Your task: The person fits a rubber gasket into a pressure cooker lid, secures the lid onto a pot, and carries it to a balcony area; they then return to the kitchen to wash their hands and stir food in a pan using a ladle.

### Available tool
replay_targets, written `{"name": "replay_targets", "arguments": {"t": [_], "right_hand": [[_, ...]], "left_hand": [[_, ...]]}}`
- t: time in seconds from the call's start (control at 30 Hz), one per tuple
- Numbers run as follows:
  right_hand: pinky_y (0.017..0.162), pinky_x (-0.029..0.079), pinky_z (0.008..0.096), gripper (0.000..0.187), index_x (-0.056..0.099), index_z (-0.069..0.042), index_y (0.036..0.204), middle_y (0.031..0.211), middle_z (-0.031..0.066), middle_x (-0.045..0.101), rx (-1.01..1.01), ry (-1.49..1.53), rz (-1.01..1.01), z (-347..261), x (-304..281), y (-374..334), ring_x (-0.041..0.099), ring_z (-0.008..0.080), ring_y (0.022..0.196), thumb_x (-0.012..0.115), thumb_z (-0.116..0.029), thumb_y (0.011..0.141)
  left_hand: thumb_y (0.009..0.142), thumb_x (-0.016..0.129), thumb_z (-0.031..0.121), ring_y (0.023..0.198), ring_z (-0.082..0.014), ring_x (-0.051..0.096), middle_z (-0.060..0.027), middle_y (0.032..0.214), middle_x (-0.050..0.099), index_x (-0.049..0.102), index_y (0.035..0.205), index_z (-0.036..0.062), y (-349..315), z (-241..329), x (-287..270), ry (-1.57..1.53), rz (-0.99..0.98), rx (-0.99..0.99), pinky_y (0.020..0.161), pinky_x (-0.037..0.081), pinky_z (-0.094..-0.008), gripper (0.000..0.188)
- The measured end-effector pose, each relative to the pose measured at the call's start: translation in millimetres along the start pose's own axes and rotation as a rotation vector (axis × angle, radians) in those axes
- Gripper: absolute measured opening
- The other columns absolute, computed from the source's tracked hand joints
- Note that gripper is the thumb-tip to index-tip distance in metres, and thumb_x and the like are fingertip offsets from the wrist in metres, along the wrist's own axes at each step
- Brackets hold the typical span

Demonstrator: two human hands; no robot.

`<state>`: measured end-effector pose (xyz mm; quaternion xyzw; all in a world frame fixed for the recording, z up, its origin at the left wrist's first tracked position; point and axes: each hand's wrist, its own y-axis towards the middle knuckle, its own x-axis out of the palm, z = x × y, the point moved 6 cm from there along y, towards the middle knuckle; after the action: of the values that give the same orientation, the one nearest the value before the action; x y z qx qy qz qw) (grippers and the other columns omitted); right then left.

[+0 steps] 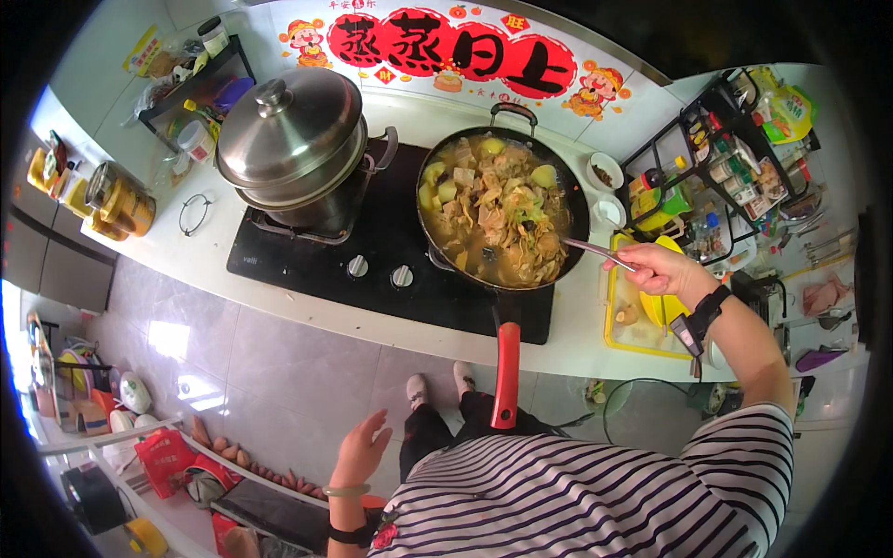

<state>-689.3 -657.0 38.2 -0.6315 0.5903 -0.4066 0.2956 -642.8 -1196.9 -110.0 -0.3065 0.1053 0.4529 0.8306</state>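
My right hand (659, 272) is closed around the handle of a metal cooking utensil (593, 249). The utensil reaches into the right side of a wide dark pan (579, 206), and its head is hidden by the food. A stew (498, 205) of potato chunks, meat pieces and cabbage-like leaves in brown broth fills the pan. The pan sits on a black gas stove (307, 270), its red handle (507, 372) pointing toward me. Low in front of my body, my left hand (361, 448) holds nothing, with its fingers stretched out.
A lidded steel steamer pot (288, 139) stands on the left burner. Right of the pan are two small white bowls (606, 172), a yellow-rimmed tray (633, 325) and a black rack (707, 158) of bottles. Jars (126, 206) stand at the left; a storage shelf (270, 502) is below.
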Motion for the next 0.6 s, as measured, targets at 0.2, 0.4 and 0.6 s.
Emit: {"name": "replay_targets", "arguments": {"t": [0.2, 0.4, 0.6], "right_hand": [[0.031, 0.016, 0.0183, 0.025, 0.059, -0.001, 0.102, 0.056, -0.0059, 0.034, -0.167, -0.056, 0.003, -26.1, 17.2, 11.0, 0.022, 0.0008, 0.037, 0.048, -0.024, 0.101], [0.031, 0.016, 0.0199, 0.025, 0.060, -0.003, 0.100, 0.053, -0.0063, 0.032, -0.189, -0.175, 0.186, -38.5, 25.0, -37.2, 0.023, 0.0014, 0.036, 0.048, -0.025, 0.101], [0.030, 0.016, 0.0201, 0.025, 0.060, -0.005, 0.103, 0.053, -0.0059, 0.034, -0.238, 0.007, 0.180, -10.6, 5.3, -45.4, 0.023, 0.0018, 0.035, 0.047, -0.025, 0.101]], "left_hand": [[0.089, 0.062, 0.021, 0.103, -0.0329, 0.064, -0.0180, 0.110, 0.067, 0.058, 0.126, 0.0091, 7.9, 13.2, 13.1, -0.029, -0.047, -0.006, 0.087, 0.050, -0.0392, 0.039], [0.090, 0.061, 0.021, 0.105, -0.0334, 0.063, -0.0181, 0.114, 0.066, 0.058, 0.126, 0.0082, 27.7, 21.5, 29.1, -0.030, -0.111, 0.059, 0.087, 0.050, -0.0392, 0.039], [0.090, 0.061, 0.021, 0.106, -0.0337, 0.063, -0.0182, 0.114, 0.066, 0.057, 0.126, 0.0076, 34.9, 25.6, 22.1, 0.031, -0.116, 0.074, 0.087, 0.050, -0.0394, 0.038]]}}
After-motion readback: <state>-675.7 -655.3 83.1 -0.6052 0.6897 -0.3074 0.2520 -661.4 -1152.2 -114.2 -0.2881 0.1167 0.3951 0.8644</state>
